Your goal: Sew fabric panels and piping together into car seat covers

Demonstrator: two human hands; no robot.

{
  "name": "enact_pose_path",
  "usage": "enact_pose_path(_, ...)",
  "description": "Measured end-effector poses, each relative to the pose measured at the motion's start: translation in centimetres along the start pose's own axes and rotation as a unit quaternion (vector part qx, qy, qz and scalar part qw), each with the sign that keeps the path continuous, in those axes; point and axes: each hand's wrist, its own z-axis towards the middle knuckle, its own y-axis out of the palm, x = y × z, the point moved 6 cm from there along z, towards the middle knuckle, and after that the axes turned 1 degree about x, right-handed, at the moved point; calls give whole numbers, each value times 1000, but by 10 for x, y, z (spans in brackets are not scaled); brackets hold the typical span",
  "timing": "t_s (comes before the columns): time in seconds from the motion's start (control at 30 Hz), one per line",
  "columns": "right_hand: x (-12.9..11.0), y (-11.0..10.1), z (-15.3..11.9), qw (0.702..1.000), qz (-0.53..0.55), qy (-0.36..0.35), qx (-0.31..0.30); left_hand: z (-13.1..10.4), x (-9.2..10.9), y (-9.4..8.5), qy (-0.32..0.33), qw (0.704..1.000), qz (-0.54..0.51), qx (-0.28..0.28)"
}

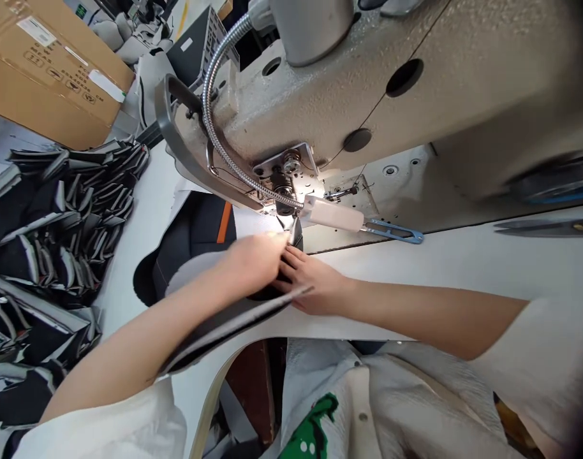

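A dark padded fabric piece (203,220) with an orange strip and a pale grey backing lies under the sewing machine (253,115), its near edge curling up. My left hand (258,258) is closed on this fabric just in front of the lit presser foot (295,233); its fingertips are partly hidden. Against it, my right hand (315,280) grips the same fabric, fingers pointing left and bent over the dark layer. A raised grey flap edge crosses in front of the right palm. The stitching point is mostly covered by the hands.
Blue thread snips (394,231) lie right of the machine lamp (334,213). Scissors (550,227) rest at the right on the white table (444,255). Stacked dark padded pieces (76,210) fill the left side, below a cardboard box (52,70). A curved metal guard (177,140) stands left of the needle area.
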Motion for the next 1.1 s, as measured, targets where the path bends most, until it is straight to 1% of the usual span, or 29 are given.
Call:
enact_pose_path(0.07,-10,3,0,999,-37,-5,-13,2,14,13,7,1000,-3,-29)
enact_pose_path(0.1,-13,3,-1,998,-66,0,-8,3,19,18,5,999,-8,-39)
enact_pose_path(0.13,-16,3,-2,995,-98,11,5,3,21,22,2,999,-18,-40)
enact_pose_path(0.2,-20,1,-3,987,-149,34,49,3,21,25,0,999,-41,-29)
enact_pose_path(0.23,-20,1,-3,984,-160,44,69,3,19,26,4,998,-50,-24)
enact_pose_path(0.3,-21,4,-2,983,-156,44,89,4,14,25,12,998,-62,-17)
enact_pose_path(0.4,-14,8,1,987,-126,38,92,10,11,23,19,997,-71,-5)
enact_pose_path(0.57,3,7,-1,991,-69,52,99,25,10,22,-1,999,-46,17)
enact_pose_path(0.67,7,6,-1,987,-91,59,118,27,6,21,-6,998,-43,47)
enact_pose_path(0.77,8,6,2,978,-149,80,124,25,0,20,-2,993,-82,90)
enact_pose_path(0.83,9,6,4,974,-181,80,111,22,-6,16,2,983,-136,122)
enact_pose_path(0.87,9,6,5,976,-185,70,95,21,-11,15,-4,977,-165,137)
enact_pose_path(0.93,8,7,4,983,-171,35,50,19,-20,13,-32,965,-213,152)
enact_pose_path(0.97,9,7,3,986,-161,21,29,19,-24,15,-50,962,-226,148)
enact_pose_path(1.03,10,3,-1,989,-148,3,4,20,-31,19,-84,960,-227,139)
enact_pose_path(1.1,11,-2,-4,990,-144,0,-2,19,-32,23,-91,961,-210,155)
